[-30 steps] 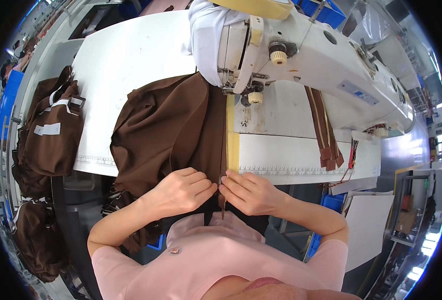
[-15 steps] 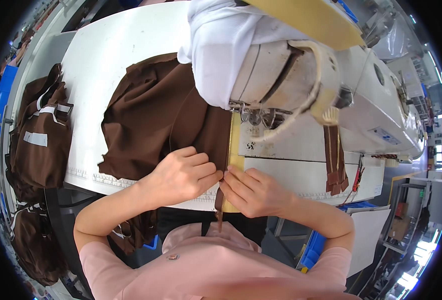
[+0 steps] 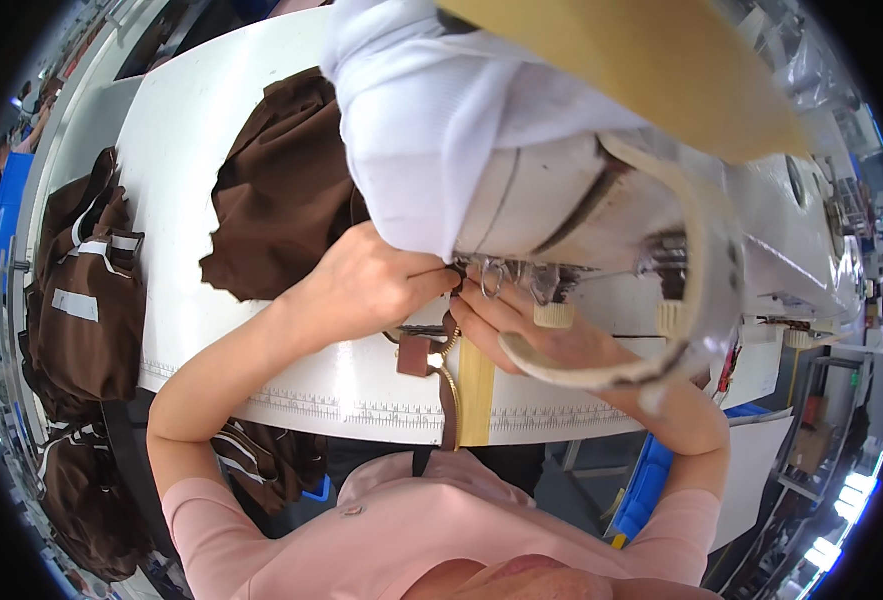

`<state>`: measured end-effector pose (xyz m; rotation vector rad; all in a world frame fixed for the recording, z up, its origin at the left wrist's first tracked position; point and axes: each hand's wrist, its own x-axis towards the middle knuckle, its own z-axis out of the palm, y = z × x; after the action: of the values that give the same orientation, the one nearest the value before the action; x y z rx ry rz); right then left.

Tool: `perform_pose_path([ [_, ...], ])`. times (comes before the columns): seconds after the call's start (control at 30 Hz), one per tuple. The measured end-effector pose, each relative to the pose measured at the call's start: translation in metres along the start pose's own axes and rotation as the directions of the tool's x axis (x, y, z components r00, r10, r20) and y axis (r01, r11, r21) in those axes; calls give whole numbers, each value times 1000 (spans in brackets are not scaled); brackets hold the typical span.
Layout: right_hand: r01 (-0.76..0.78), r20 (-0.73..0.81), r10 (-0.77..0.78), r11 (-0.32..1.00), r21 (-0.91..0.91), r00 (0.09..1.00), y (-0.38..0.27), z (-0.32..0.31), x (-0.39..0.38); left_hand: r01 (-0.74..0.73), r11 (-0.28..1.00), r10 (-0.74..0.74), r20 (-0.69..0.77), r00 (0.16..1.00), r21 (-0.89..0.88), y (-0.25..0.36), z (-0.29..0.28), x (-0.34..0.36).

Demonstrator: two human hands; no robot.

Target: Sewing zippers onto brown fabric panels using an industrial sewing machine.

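At one sewing machine (image 3: 552,195), two hands (image 3: 362,285) (image 3: 557,335) flank one zipper (image 3: 450,408); whether fingers (image 3: 427,287) pinch is unclear.

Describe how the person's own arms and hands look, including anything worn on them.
Plain, pale pink short sleeves end above the elbows, leaving both forearms bare. The left hand and right hand are ungloved. The left wrist shows no watch or bracelet; the machine guard partly covers the right.
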<state>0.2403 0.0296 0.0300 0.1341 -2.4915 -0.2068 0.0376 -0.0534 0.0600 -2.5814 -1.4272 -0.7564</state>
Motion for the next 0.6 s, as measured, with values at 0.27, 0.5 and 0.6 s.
perform_pose_path([
  [0.27, -131, 184, 127, 991, 12, 975, -20, -10, -9, 59, 998, -60, -47, 997, -27, -5, 10, -9],
  [0.5, -116, 161, 107, 992, 48, 981, -16, -7, -5, 13, 1000, -15, -96, 995, -27, -6, 11, -7],
  [0.6, -102, 152, 97, 994, 25, 984, -17, -8, -2, 0, 1000, -2, -92, 996, -24, -6, 9, -7],
])
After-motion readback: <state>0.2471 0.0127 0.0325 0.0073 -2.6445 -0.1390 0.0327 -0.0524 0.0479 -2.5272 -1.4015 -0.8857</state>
